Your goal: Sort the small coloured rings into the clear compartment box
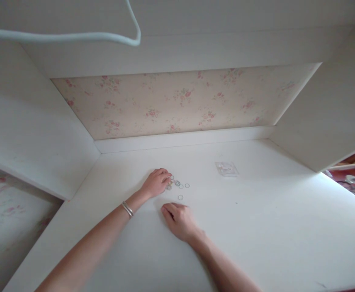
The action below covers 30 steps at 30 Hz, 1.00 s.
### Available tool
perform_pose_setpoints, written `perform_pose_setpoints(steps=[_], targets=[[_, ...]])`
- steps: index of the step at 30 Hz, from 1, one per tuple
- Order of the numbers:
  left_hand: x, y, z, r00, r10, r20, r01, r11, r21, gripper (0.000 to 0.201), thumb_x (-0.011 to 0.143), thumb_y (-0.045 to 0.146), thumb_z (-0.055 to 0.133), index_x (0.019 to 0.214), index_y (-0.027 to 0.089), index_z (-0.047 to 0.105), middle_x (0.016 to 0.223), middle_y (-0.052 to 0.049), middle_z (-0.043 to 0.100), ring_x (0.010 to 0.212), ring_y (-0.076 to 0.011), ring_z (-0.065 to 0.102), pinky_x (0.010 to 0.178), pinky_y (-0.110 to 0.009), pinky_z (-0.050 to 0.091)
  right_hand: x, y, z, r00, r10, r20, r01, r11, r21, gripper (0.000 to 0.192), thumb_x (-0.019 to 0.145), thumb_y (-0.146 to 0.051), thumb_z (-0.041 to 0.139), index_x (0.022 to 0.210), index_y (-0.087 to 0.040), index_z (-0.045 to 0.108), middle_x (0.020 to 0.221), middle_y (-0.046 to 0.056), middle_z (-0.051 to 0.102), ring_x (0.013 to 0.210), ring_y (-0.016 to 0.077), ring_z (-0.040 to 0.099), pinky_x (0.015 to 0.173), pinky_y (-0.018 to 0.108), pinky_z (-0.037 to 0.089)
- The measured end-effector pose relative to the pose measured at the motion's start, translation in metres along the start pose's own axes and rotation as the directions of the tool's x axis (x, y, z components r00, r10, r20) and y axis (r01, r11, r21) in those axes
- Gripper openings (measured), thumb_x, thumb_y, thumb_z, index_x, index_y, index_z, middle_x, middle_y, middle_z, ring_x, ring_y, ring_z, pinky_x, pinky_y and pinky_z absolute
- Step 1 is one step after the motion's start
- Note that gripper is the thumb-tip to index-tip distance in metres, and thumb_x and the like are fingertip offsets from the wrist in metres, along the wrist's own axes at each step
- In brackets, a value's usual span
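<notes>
Several thin rings (pixel 177 183) lie loosely grouped on the white tabletop, some overlapping. A single ring (pixel 181 197) is a little nearer to me, and another ring (pixel 187 185) sits at the group's right side. My left hand (pixel 156 183) rests at the left of the group, thumb and fingers apart, fingertips touching the leftmost rings and partly covering them. Just below the rings, my right hand (pixel 179 221) rests on the surface with its fingers curled in; whatever may be inside is hidden. Two silvery bangles (pixel 128 208) circle my left wrist.
A small clear plastic box (pixel 226 168) lies to the right of the rings on the white tabletop (pixel 274 227). White side panels and a floral-patterned back wall (pixel 183 101) enclose the far side. A white cable (pixel 74 37) hangs at upper left.
</notes>
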<state>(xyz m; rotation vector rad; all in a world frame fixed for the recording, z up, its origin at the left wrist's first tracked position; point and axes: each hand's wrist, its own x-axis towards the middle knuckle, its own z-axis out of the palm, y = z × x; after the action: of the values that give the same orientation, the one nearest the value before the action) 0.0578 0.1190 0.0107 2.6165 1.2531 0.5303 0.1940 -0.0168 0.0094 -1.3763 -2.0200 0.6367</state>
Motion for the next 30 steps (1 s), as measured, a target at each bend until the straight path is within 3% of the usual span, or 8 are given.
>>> perform_pose_setpoints(steps=[4,7,10,12,17,22,26,30], targets=[[-0.014,0.019,0.001,0.996,0.080,0.034,-0.080,0.997,-0.014,0.030,0.083,0.038,0.055,0.108,0.023,0.063,0.105,-0.005,0.060,0.099,-0.0199,0.053,0.092,-0.033,0.040,0.008,0.022,-0.015,0.959,0.174,-0.226,-0.207,0.969,-0.134,0.029,0.093,-0.032,0.036,0.103,-0.022,0.061,0.091,0.005,0.062,0.081,0.0147,0.056,0.072,0.023,0.038],[-0.018,0.023,0.003,0.995,0.095,0.033,-0.093,0.995,-0.040,0.022,0.085,0.031,0.055,0.102,0.023,0.066,0.099,-0.004,0.062,0.095,-0.0181,0.055,0.092,-0.033,0.040,0.011,0.033,-0.020,0.943,0.195,-0.270,-0.268,0.926,-0.265,0.033,0.088,-0.033,0.047,0.118,-0.023,0.055,0.104,0.007,0.059,0.093,0.0191,0.053,0.080,0.028,0.038],[-0.018,0.021,0.007,0.999,0.049,-0.006,-0.049,0.991,-0.126,0.019,0.087,0.024,0.050,0.090,0.022,0.069,0.093,-0.004,0.064,0.090,-0.0159,0.057,0.089,-0.030,0.043,0.012,0.035,-0.018,0.950,0.196,-0.243,-0.275,0.894,-0.355,0.036,0.086,-0.034,0.050,0.121,-0.027,0.055,0.109,0.007,0.057,0.097,0.0221,0.050,0.083,0.033,0.036],[-0.016,0.017,0.010,0.998,-0.042,-0.048,0.031,0.977,-0.210,0.019,0.086,0.022,0.050,0.087,0.020,0.069,0.090,-0.004,0.066,0.087,-0.0154,0.059,0.084,-0.028,0.045,0.015,0.036,-0.015,0.957,0.193,-0.219,-0.265,0.887,-0.378,0.033,0.087,-0.033,0.049,0.118,-0.027,0.057,0.113,0.007,0.057,0.100,0.0228,0.049,0.084,0.034,0.036],[-0.010,0.005,0.006,0.954,-0.292,-0.064,0.229,0.853,-0.469,0.021,0.082,0.020,0.054,0.098,0.018,0.067,0.094,-0.005,0.070,0.081,-0.0153,0.065,0.077,-0.027,0.050,0.036,0.045,-0.013,0.983,0.120,-0.138,-0.162,0.923,-0.350,0.032,0.089,-0.021,0.042,0.114,-0.024,0.061,0.116,0.005,0.057,0.103,0.0193,0.048,0.090,0.029,0.035],[-0.019,-0.006,-0.011,0.954,-0.281,-0.106,0.197,0.853,-0.483,0.022,0.085,0.024,0.049,0.095,0.019,0.068,0.097,-0.003,0.070,0.091,-0.0157,0.063,0.086,-0.028,0.048,0.061,0.053,-0.019,0.983,0.123,-0.133,-0.163,0.922,-0.352,0.033,0.087,-0.024,0.046,0.118,-0.022,0.058,0.117,0.007,0.056,0.103,0.0196,0.049,0.089,0.029,0.037],[-0.043,-0.009,-0.018,0.938,-0.311,-0.156,0.217,0.873,-0.436,0.023,0.085,0.026,0.049,0.099,0.017,0.066,0.097,-0.005,0.067,0.083,-0.0144,0.063,0.078,-0.026,0.050,0.074,0.056,-0.024,0.995,0.101,0.006,-0.092,0.925,-0.368,0.028,0.087,-0.027,0.048,0.110,-0.023,0.063,0.113,0.008,0.058,0.101,0.0202,0.051,0.087,0.029,0.038],[-0.069,0.002,-0.016,0.976,-0.202,-0.081,0.167,0.935,-0.314,0.020,0.081,0.029,0.057,0.097,0.020,0.067,0.095,-0.005,0.064,0.084,-0.0161,0.061,0.079,-0.027,0.048,0.083,0.055,-0.024,0.994,0.084,0.067,-0.058,0.946,-0.319,0.026,0.090,-0.023,0.044,0.099,-0.023,0.068,0.102,0.005,0.064,0.093,0.0148,0.057,0.082,0.022,0.039]])
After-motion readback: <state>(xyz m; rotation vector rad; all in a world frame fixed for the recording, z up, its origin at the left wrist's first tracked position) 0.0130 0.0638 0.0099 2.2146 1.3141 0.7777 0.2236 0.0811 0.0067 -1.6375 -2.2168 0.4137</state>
